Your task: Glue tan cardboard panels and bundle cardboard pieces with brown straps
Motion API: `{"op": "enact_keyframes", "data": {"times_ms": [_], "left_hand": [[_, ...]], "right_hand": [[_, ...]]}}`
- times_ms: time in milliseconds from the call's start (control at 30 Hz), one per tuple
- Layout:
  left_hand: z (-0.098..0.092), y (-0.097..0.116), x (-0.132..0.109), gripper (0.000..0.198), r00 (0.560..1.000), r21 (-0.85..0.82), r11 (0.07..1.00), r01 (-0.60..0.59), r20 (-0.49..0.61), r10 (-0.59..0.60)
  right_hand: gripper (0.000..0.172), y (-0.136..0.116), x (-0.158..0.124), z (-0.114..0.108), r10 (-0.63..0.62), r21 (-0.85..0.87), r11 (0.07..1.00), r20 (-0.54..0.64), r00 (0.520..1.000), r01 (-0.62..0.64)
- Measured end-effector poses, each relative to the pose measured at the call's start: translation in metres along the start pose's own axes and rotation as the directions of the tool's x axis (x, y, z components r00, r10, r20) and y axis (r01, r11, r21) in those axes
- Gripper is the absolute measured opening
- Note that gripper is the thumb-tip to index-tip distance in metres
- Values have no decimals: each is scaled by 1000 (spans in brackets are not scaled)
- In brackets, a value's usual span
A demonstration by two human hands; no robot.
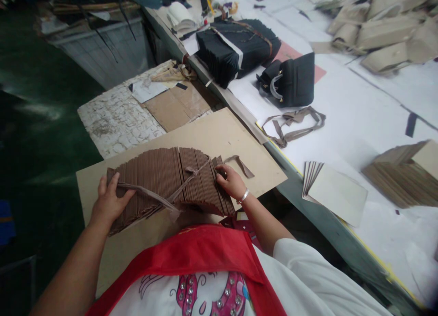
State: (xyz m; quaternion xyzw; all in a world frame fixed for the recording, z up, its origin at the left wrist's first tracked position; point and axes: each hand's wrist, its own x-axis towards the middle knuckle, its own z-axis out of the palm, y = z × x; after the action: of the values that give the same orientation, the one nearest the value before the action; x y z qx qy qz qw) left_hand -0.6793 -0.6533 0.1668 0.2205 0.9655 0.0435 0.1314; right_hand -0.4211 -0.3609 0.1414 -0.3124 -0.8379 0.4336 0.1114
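A long row of brown flat pieces [153, 170], packed on edge, lies on a tan board [212, 129] in front of me. A thin cloth strip [147, 193] runs across it and is knotted near the right part. My left hand [111, 197] grips the row's left end, thumb and fingers apart around it, beside the strip. At the right end, my right hand [231, 181] has its fingers curled onto the last pieces. A loose strip [242, 165] lies on the board just beyond my right hand.
Along the right runs a white-covered table [359, 124] with a black handbag [296, 81], a tied black bundle [239, 47], a loop of brown strips [294, 124], fanned pale panels [335, 188] and a brown stack [404, 174]. A grey bin [106, 47] stands back left.
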Motion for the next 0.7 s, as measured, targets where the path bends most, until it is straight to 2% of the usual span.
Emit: {"op": "enact_keyframes", "data": {"times_ms": [167,433,700], "left_hand": [[-1,1,0,82,1000,2,1000,14,15,-14],[-4,5,-2,81,999,-7,1000,28,19,-28],[-3,4,-1,80,998,-22,999,42,36,-41]], "right_hand": [[35,-4,0,-1,5,-25,1000,-32,999,-6],[25,-5,-1,0,8,-5,1000,-8,1000,-8],[25,-6,-3,3,24,77,997,40,999,-27]]}}
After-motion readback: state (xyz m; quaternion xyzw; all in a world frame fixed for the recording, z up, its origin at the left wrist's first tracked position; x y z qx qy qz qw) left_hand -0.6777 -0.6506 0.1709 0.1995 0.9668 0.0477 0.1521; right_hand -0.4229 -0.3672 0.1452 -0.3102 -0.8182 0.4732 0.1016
